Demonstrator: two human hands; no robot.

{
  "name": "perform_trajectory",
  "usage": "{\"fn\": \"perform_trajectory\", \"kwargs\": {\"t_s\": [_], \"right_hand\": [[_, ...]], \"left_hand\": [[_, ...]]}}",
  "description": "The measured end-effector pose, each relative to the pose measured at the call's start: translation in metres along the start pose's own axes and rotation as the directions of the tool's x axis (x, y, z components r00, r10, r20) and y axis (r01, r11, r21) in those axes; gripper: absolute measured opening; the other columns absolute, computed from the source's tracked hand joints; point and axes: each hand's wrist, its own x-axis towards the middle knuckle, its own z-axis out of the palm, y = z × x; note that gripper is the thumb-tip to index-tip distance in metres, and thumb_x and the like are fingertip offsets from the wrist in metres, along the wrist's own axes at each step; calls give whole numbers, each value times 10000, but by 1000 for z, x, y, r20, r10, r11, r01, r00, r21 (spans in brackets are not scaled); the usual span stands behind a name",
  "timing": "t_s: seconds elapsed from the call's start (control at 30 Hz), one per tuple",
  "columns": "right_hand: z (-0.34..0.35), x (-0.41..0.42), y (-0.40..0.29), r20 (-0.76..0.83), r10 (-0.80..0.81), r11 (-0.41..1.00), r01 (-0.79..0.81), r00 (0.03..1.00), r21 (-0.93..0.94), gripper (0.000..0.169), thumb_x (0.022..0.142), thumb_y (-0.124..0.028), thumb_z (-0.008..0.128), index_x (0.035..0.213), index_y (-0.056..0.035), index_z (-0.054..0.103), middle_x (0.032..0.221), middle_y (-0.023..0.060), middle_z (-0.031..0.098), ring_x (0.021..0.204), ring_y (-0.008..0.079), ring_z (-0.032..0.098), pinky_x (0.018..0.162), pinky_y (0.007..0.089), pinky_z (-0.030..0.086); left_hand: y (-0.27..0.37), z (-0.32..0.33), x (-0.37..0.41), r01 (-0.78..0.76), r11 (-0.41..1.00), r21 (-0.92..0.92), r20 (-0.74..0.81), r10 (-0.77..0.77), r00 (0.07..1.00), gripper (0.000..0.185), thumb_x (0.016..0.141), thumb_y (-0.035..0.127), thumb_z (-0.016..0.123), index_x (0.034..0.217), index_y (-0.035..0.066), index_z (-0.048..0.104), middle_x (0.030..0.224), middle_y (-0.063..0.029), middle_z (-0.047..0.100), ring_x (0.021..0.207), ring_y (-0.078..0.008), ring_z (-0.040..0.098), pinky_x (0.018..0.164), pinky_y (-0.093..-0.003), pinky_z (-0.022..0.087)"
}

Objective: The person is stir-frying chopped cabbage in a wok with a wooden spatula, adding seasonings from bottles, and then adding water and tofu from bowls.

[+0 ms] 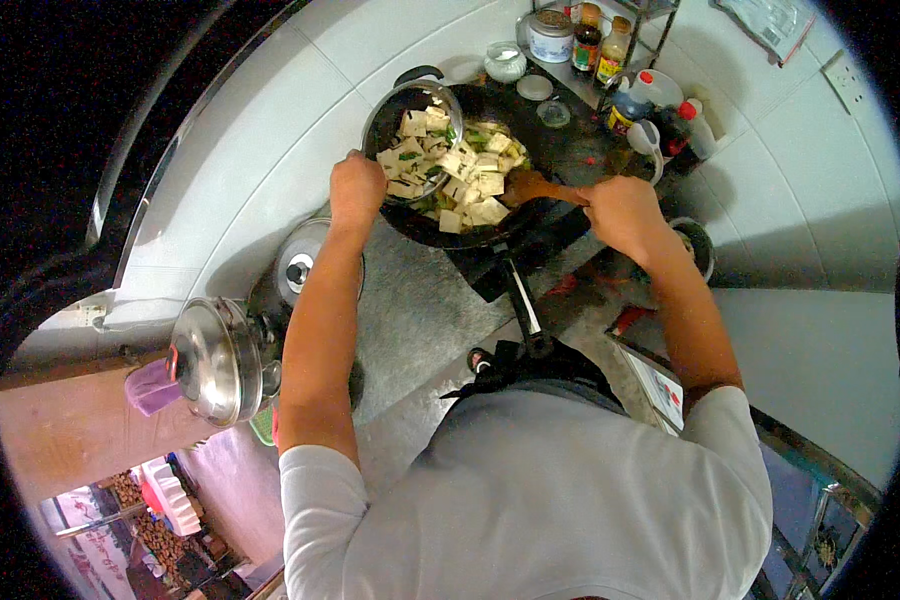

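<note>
My left hand (358,189) grips the rim of a steel pot (373,124), which is tilted over the left side of a dark wok (412,231). Pale tofu slices (414,124) with bits of green lie in the pot. More tofu pieces (487,182) and chopped green vegetables (482,138) fill the wok, and the food runs on from the pot's lip. In my right hand (624,217) is a wooden spatula (536,187), its blade at the wok's right side against the tofu. The wok's long handle (521,296) points towards my body.
Several sauce bottles (586,45), a glass jar (505,64) and a white ladle (645,142) stand behind and right of the wok. To the left are a lidded pot (298,262) and a lidded steel steamer (214,364). A bowl (696,244) sits beyond my right forearm.
</note>
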Motion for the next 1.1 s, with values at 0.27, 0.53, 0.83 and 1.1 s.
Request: {"fn": "perform_trajectory", "kwargs": {"t_s": [0.27, 0.53, 0.83, 1.1], "right_hand": [[15, 1, 12, 39, 8, 996, -5, 999, -83, 254, 752, -171, 580, 991, -148, 661, 709, 126, 618, 680, 303, 617, 605, 422, 494], [15, 0, 15, 61, 46, 997, -42, 997, -61, 226, 762, -169, 573, 968, -132, 657, 748, 142, 616, 689, 319, 609, 608, 424, 490], [11, -3, 16, 87, 48, 995, -40, 995, -88, 260, 770, -164, 568, 1019, -129, 637, 784, 129, 606, 700, 315, 604, 597, 413, 486], [8, -13, 15, 55, 49, 991, -41, 997, -131, 324, 771, -153, 580, 1094, -134, 598, 794, 117, 597, 679, 298, 603, 583, 404, 485]], "left_hand": [[-6, 0, 2, 116, 993, -35, 20, -115, 993, 131, 757, 90, 510, 739, -26, 567, 693, -226, 608, 650, -347, 628, 600, -418, 516], [8, 11, 20, 40, 997, 69, -89, -33, 996, 112, 773, 68, 481, 773, -42, 504, 574, -169, 601, 512, -331, 614, 467, -390, 509], [13, 5, 38, -40, 995, 91, -205, 58, 977, 68, 767, 61, 484, 798, 2, 498, 554, -150, 594, 483, -290, 609, 442, -364, 500], [7, -2, 14, 45, 997, -61, -209, -57, 976, 115, 794, 95, 496, 816, -15, 522, 557, -181, 585, 503, -318, 606, 469, -395, 500]]}}
